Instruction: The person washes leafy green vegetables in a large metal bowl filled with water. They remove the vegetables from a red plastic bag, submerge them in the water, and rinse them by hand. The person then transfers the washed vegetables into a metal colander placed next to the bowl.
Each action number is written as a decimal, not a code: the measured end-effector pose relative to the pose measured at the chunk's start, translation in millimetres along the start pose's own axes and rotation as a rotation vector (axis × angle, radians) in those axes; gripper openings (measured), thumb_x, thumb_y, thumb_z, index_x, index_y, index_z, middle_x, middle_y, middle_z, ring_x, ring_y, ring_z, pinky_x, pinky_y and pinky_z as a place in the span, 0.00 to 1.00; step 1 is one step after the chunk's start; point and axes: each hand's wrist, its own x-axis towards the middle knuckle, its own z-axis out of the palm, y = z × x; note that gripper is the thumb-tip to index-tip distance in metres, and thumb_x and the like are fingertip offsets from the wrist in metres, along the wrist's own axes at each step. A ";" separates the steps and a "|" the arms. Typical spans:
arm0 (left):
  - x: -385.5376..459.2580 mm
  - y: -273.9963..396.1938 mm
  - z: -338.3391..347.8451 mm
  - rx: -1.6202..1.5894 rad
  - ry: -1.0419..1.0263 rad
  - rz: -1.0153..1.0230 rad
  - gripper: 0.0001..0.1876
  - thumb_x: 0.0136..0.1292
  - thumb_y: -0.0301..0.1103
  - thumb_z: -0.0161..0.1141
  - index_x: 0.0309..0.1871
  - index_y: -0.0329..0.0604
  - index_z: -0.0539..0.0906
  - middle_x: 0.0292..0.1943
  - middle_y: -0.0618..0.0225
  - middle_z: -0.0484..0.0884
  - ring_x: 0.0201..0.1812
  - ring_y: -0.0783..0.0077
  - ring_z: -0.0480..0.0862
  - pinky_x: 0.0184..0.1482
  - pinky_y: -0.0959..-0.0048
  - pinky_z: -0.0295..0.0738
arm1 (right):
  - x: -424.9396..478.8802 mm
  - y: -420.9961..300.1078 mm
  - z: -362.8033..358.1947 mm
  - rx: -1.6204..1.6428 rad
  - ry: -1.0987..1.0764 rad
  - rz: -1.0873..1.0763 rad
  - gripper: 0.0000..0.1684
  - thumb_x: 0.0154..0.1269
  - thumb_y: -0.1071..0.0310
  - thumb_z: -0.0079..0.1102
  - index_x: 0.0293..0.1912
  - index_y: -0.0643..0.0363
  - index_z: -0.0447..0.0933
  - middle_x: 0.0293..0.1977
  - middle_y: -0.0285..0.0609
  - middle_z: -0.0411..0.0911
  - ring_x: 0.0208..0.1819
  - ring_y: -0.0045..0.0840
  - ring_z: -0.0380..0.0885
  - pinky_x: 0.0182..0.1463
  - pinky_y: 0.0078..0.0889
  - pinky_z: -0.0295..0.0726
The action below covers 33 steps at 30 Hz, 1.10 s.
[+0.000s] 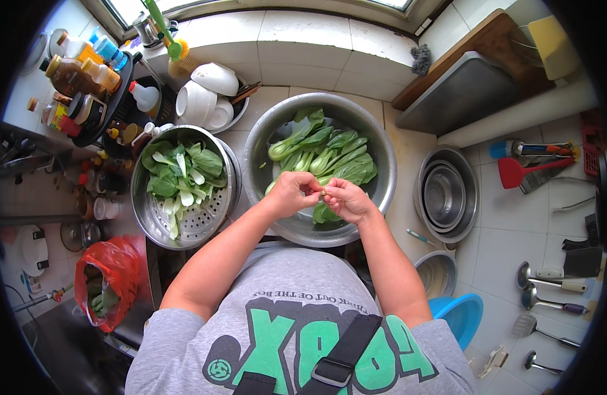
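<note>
A large steel basin [385,148] in front of me holds several heads of bok choy [333,153], some lying in water. Over its near part, my left hand [296,193] and my right hand [347,198] meet at the fingertips. Between them they pinch a tiny pale-green piece, too small to name surely. To the left, a perforated steel steamer pot [204,217] contains loose bok choy leaves and pale stalks [185,180].
White bowls [197,103] are stacked at the back left, beside condiment bottles [68,74]. A red plastic bag [110,266] of greens lies lower left. Nested steel bowls [444,195] stand right, above a blue plastic basin [464,316]. A cutting board [481,49] leans at the back right.
</note>
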 end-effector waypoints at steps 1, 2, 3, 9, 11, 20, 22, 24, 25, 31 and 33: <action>-0.8 1.5 0.1 -0.014 -0.012 0.021 0.05 0.58 0.24 0.65 0.36 0.32 0.83 0.34 0.65 0.85 0.35 0.82 0.83 0.38 0.80 0.79 | -0.2 0.2 -5.6 0.036 -0.046 0.026 0.04 0.66 0.74 0.61 0.36 0.58 0.75 0.31 0.39 0.80 0.29 0.16 0.78 0.32 0.14 0.79; -1.3 1.9 0.6 -0.028 -0.025 0.043 0.04 0.59 0.23 0.65 0.36 0.31 0.83 0.35 0.64 0.85 0.36 0.82 0.83 0.39 0.80 0.79 | 0.7 1.2 -14.1 0.072 -0.092 0.051 0.04 0.66 0.74 0.61 0.36 0.58 0.75 0.30 0.39 0.80 0.29 0.16 0.79 0.32 0.14 0.79; -2.4 0.6 3.3 -0.213 -0.024 -0.015 0.04 0.59 0.23 0.65 0.36 0.32 0.82 0.35 0.63 0.85 0.35 0.81 0.83 0.39 0.79 0.79 | 1.0 1.1 -14.9 0.108 -0.140 0.078 0.04 0.66 0.74 0.61 0.36 0.58 0.75 0.30 0.39 0.79 0.30 0.16 0.79 0.32 0.14 0.79; -3.9 -11.6 23.0 -0.800 0.222 -0.329 0.05 0.61 0.22 0.65 0.37 0.34 0.79 0.33 0.64 0.83 0.32 0.76 0.82 0.38 0.78 0.79 | 4.4 2.4 3.3 -0.094 0.075 -0.209 0.05 0.65 0.74 0.63 0.35 0.58 0.74 0.32 0.38 0.80 0.30 0.16 0.79 0.29 0.16 0.79; -2.0 -23.1 29.2 -0.774 0.360 -0.448 0.05 0.60 0.22 0.64 0.37 0.34 0.79 0.32 0.65 0.83 0.31 0.75 0.82 0.37 0.78 0.78 | 10.7 8.4 8.1 -0.515 0.225 -0.375 0.05 0.64 0.73 0.64 0.35 0.61 0.77 0.30 0.38 0.82 0.30 0.16 0.80 0.29 0.18 0.78; -13.1 -28.7 30.0 0.136 0.252 -0.321 0.05 0.55 0.26 0.68 0.32 0.35 0.83 0.26 0.65 0.84 0.30 0.76 0.84 0.34 0.74 0.79 | 7.8 11.7 25.1 -1.542 0.301 -0.527 0.05 0.57 0.73 0.65 0.32 0.64 0.77 0.27 0.48 0.81 0.25 0.32 0.80 0.31 0.30 0.78; -14.0 -27.8 31.3 0.193 0.272 -0.203 0.06 0.54 0.26 0.68 0.32 0.34 0.83 0.26 0.63 0.84 0.30 0.74 0.84 0.33 0.73 0.79 | 9.9 10.7 21.7 -1.355 0.327 -0.400 0.05 0.58 0.75 0.64 0.30 0.63 0.75 0.26 0.45 0.81 0.25 0.28 0.79 0.29 0.27 0.77; -14.9 -28.5 30.7 0.250 0.280 -0.043 0.06 0.54 0.26 0.68 0.32 0.34 0.83 0.28 0.61 0.84 0.30 0.71 0.85 0.33 0.72 0.79 | 13.9 10.7 12.5 -0.913 0.330 -0.204 0.07 0.59 0.76 0.62 0.28 0.60 0.73 0.25 0.41 0.80 0.24 0.23 0.78 0.26 0.24 0.76; -15.1 -27.0 29.3 0.264 0.265 0.044 0.06 0.53 0.25 0.68 0.33 0.35 0.83 0.30 0.61 0.84 0.31 0.70 0.85 0.33 0.72 0.80 | 13.5 8.4 10.8 -0.730 0.317 -0.139 0.08 0.59 0.76 0.62 0.28 0.58 0.72 0.25 0.39 0.79 0.24 0.20 0.78 0.25 0.21 0.74; -19.8 -0.1 16.9 0.575 0.151 0.590 0.07 0.50 0.23 0.64 0.34 0.36 0.81 0.39 0.62 0.82 0.37 0.64 0.84 0.38 0.71 0.81 | 1.9 -8.6 15.1 -0.155 0.183 0.189 0.11 0.60 0.77 0.60 0.28 0.54 0.68 0.24 0.37 0.76 0.23 0.15 0.74 0.21 0.11 0.68; -21.7 6.3 11.2 0.688 0.071 0.695 0.08 0.48 0.23 0.63 0.34 0.36 0.80 0.39 0.62 0.81 0.39 0.64 0.83 0.39 0.70 0.81 | 4.9 -6.4 3.5 -0.120 0.091 0.261 0.10 0.60 0.76 0.59 0.28 0.54 0.68 0.23 0.38 0.75 0.21 0.14 0.71 0.19 0.11 0.66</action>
